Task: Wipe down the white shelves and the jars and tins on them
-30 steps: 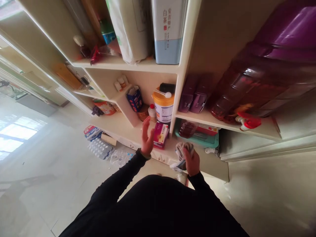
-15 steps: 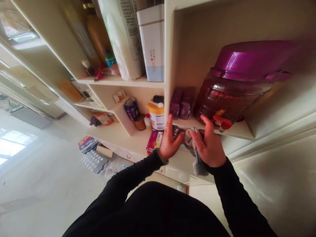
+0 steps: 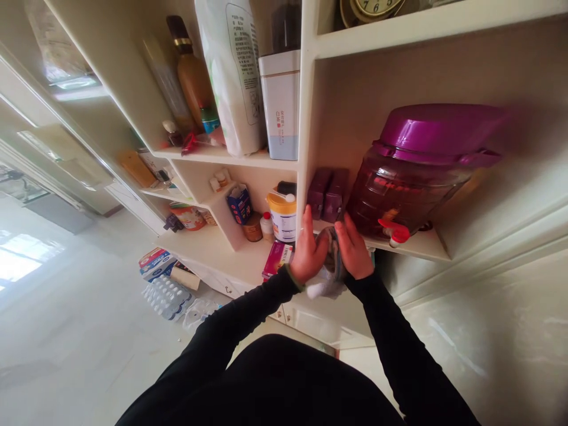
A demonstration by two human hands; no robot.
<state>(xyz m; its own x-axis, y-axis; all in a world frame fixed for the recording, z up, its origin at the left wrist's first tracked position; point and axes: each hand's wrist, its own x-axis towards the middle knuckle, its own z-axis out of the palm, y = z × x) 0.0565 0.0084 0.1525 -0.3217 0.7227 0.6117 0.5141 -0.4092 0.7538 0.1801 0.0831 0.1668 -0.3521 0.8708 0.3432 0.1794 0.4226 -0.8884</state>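
Note:
A crumpled grey-and-white cloth [image 3: 332,269] is bunched between my left hand [image 3: 308,251] and my right hand [image 3: 354,248], with both pressing on it. They are in front of the cream shelf unit's lower shelf [image 3: 412,248]. My left hand is next to a vertical shelf divider [image 3: 302,195]. Above my right hand stand several dark purple boxes [image 3: 326,194]. A glass jar [image 3: 408,189] with a purple lid and red spigot stands to the right. Whatever lies behind the cloth is hidden.
A pink-and-yellow box [image 3: 277,260] and a white-and-yellow tub [image 3: 283,218] stand left of the divider. Above are a tin [image 3: 279,112] and a large white bag [image 3: 231,77]. Packaged bottles [image 3: 166,299] lie on the tiled floor at lower left.
My hands have come together on the cloth; earlier only my right hand held it, with my left hand open and apart. The view has swung level and moved toward the jar.

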